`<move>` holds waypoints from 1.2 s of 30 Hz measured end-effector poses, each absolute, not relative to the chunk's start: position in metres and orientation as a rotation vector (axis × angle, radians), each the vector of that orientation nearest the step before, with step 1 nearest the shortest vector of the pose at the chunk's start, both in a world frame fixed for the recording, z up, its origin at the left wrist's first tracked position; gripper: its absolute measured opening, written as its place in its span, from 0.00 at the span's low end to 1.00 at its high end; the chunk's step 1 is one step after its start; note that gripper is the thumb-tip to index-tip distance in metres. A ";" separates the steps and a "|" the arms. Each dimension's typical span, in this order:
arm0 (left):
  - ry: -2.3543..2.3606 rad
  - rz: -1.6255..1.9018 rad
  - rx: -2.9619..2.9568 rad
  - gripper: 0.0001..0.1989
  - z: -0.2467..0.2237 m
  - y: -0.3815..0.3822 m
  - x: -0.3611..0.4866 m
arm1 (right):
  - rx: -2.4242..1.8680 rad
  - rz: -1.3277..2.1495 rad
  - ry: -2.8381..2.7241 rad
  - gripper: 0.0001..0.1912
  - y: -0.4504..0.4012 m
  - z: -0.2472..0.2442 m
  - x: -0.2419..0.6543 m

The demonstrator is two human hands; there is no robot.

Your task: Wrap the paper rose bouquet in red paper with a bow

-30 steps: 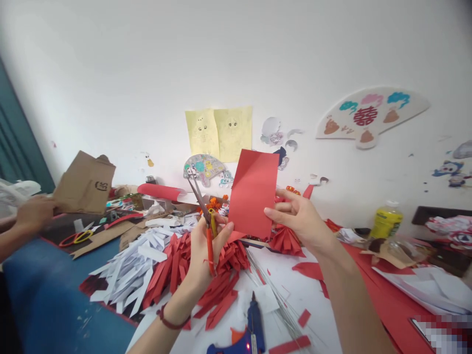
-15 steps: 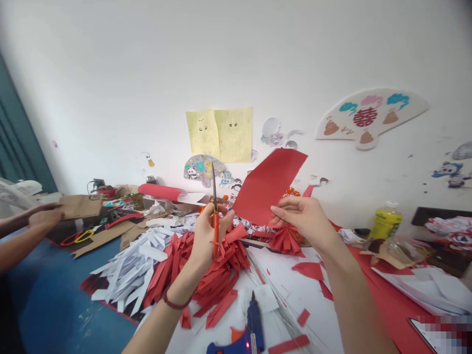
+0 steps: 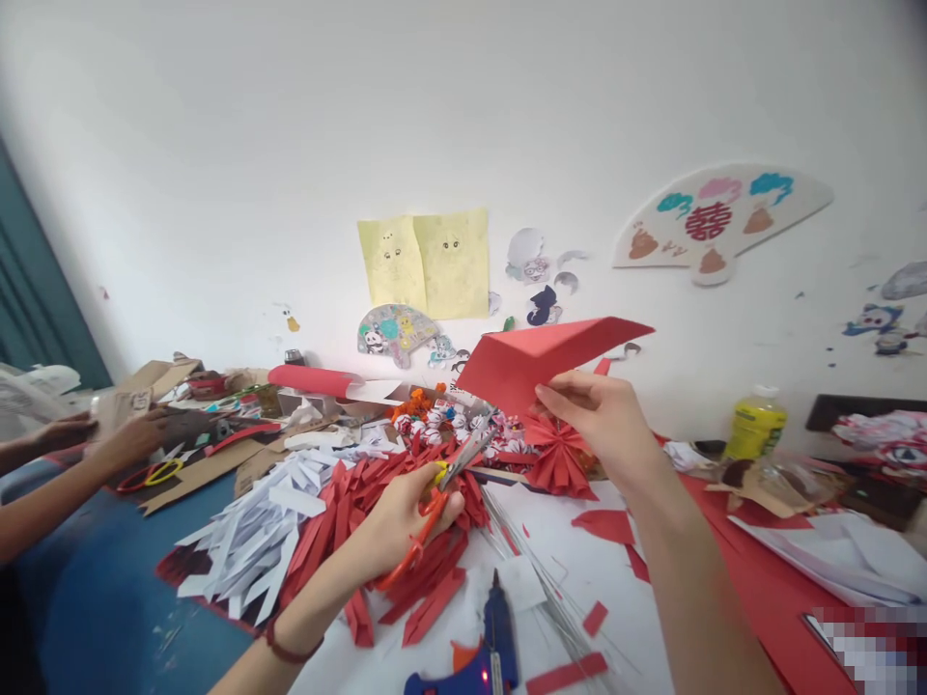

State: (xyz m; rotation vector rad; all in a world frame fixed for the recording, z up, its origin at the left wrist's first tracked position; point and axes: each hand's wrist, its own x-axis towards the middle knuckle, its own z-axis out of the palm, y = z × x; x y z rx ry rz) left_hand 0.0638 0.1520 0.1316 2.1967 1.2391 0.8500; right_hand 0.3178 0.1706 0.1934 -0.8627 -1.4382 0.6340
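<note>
My right hand [image 3: 604, 425] pinches a folded red paper sheet [image 3: 543, 359] and holds it up, tilted nearly flat, above the table. My left hand [image 3: 402, 516] grips orange-handled scissors [image 3: 453, 483] low over a heap of folded red paper strips [image 3: 391, 521]; the blades point up and right toward the sheet without touching it. A red pleated paper fan [image 3: 557, 458] lies just below my right hand.
White paper strips [image 3: 253, 526] lie left of the red heap. A blue glue gun [image 3: 485, 656] and thin wires [image 3: 536, 589] lie near the front. Another person's hands [image 3: 108, 439] work at cardboard on the far left. A yellow bottle [image 3: 755, 423] stands at the right.
My left hand has dropped toward the strip heap and swung the scissors from upright to pointing right. My right hand has tipped the red sheet from upright to nearly flat.
</note>
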 end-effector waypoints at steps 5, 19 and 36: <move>1.207 0.810 2.170 0.17 0.130 0.148 0.064 | -0.875 0.638 -1.293 0.14 0.175 0.191 0.318; 1.197 0.874 2.088 0.18 0.136 0.142 0.083 | -0.842 0.970 -1.365 0.17 0.168 0.195 0.308; 1.177 0.891 2.034 0.18 0.137 0.138 0.086 | -0.848 0.861 -1.408 0.15 0.171 0.188 0.305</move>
